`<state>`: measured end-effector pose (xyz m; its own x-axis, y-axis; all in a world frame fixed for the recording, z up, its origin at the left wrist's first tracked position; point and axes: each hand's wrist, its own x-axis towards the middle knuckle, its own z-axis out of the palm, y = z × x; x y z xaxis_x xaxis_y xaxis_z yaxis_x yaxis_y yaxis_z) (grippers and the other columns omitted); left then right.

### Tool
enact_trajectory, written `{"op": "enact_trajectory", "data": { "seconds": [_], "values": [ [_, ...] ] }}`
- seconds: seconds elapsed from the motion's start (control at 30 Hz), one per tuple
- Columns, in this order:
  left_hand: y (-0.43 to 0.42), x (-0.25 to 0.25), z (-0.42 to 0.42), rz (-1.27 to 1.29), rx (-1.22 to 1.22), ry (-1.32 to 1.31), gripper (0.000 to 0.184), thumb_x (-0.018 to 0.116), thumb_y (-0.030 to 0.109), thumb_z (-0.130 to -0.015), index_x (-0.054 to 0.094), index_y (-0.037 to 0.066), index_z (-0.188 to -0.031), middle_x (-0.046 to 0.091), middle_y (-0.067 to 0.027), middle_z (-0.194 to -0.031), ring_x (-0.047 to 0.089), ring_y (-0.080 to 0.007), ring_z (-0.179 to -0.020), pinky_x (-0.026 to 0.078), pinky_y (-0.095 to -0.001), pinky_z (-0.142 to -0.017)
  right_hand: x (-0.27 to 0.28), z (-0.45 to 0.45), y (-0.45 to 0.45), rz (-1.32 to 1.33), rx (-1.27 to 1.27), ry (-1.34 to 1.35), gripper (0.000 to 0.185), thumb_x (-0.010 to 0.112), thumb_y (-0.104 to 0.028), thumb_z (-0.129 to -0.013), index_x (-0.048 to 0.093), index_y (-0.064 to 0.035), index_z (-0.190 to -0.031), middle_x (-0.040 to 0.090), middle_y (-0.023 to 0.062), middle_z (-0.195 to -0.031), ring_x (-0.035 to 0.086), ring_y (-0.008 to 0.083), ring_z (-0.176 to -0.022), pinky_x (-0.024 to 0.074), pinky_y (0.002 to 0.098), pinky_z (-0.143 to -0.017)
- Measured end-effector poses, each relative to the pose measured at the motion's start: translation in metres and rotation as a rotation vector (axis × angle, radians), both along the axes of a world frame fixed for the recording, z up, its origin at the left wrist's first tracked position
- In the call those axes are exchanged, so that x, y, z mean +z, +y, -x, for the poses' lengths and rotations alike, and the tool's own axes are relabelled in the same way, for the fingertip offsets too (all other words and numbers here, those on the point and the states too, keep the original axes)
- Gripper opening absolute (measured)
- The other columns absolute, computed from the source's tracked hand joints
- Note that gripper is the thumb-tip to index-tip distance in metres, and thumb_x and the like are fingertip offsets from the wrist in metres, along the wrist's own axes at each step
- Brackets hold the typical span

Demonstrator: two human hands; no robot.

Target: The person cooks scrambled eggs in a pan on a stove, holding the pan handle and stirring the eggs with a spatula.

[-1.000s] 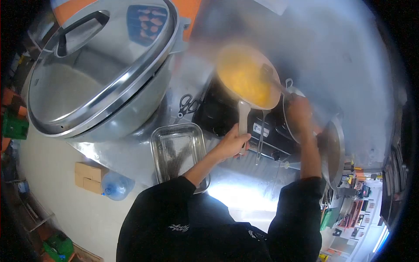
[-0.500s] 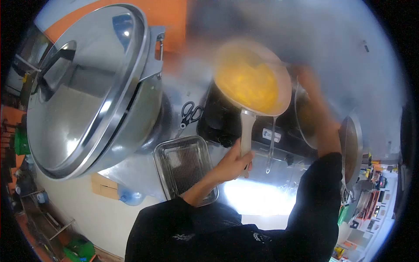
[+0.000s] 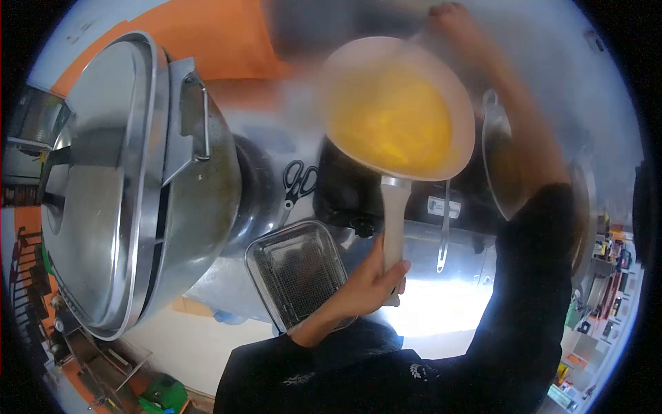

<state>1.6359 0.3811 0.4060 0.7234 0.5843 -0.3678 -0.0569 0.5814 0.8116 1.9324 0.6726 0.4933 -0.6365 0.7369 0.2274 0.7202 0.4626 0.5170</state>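
My left hand [image 3: 376, 283] is closed around the pale handle of a frying pan [image 3: 460, 131], above a black stove [image 3: 345, 190]. Yellow food [image 3: 396, 127] lies in the pan, blurred by steam. Beyond the pan's upper right rim, my right hand [image 3: 452, 21] has its fingers closed; what they hold, if anything, is lost in the haze. Below the pan a thin metal utensil [image 3: 443, 241] lies over the stove's front. Black-handled scissors [image 3: 298, 183] rest on the metal counter to the left of the stove.
A large lidded metal pot [image 3: 200, 200] fills the left side. A wire-mesh tray [image 3: 296, 272] stands near my left forearm. Right of the stove are a pot [image 3: 503, 165] and another round pan [image 3: 585, 207], partly behind my right arm.
My right hand has moved up and away, from over the pan to beyond its far rim. The tool seen in it earlier is no longer clear. My left hand keeps its hold on the pan.
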Motion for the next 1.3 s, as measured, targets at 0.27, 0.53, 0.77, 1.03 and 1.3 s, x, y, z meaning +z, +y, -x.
{"op": "enact_trajectory", "data": {
  "seconds": [0.27,0.53,0.77,1.03,1.3],
  "values": [
    [0.0,-0.001,0.001,-0.001,-0.019,0.003,0.055,0.045,0.014,-0.095,0.012,0.0,-0.137,0.049,-0.0062,-0.08,0.052,-0.0122,-0.067,0.046,-0.0289,-0.06,0.016,0.052,0.016,0.159,0.214,0.022,0.01,0.058,-0.016,-0.074,0.062,-0.0065,-0.073,0.058,0.0111,-0.085,0.053,0.0297,-0.089,0.0418,0.0412,-0.082],
    [0.003,0.001,0.003,-0.022,-0.046,0.031,0.056,0.045,0.013,-0.095,0.012,0.0,-0.138,0.05,-0.006,-0.08,0.052,-0.0121,-0.068,0.045,-0.0292,-0.062,0.039,0.108,0.004,0.18,0.559,0.032,0.011,0.057,-0.011,-0.071,0.06,-0.0031,-0.064,0.054,0.0122,-0.079,0.052,0.0298,-0.088,0.0381,0.0414,-0.096],
    [0.005,0.002,0.003,-0.003,-0.033,-0.009,0.054,0.044,0.014,-0.095,0.014,0.0,-0.137,0.049,-0.0052,-0.078,0.052,-0.0118,-0.068,0.045,-0.0295,-0.063,0.027,0.15,0.001,0.034,0.816,-0.032,0.011,0.057,-0.009,-0.072,0.065,-0.0019,-0.072,0.06,0.0109,-0.09,0.051,0.0266,-0.099,0.0351,0.0369,-0.101],
    [0.003,0.0,0.005,0.042,0.033,-0.026,0.049,0.046,0.016,-0.095,0.02,-0.001,-0.134,0.05,-0.0042,-0.076,0.052,-0.0116,-0.066,0.044,-0.0282,-0.062,0.036,0.145,-0.038,0.185,0.742,-0.084,0.008,0.06,-0.008,-0.07,0.065,-0.0015,-0.068,0.059,0.0109,-0.093,0.051,0.0263,-0.103,0.0346,0.0373,-0.105],
    [-0.004,-0.013,0.002,0.032,0.082,-0.054,0.048,0.049,0.019,-0.095,0.025,0.0,-0.132,0.053,-0.0037,-0.074,0.052,-0.0107,-0.065,0.044,-0.0261,-0.059,0.059,0.097,-0.063,0.082,0.488,-0.181,0.008,0.06,-0.009,-0.069,0.064,-0.0021,-0.068,0.057,0.0113,-0.089,0.051,0.0268,-0.104,0.025,0.0427,-0.113]
  ]
}}
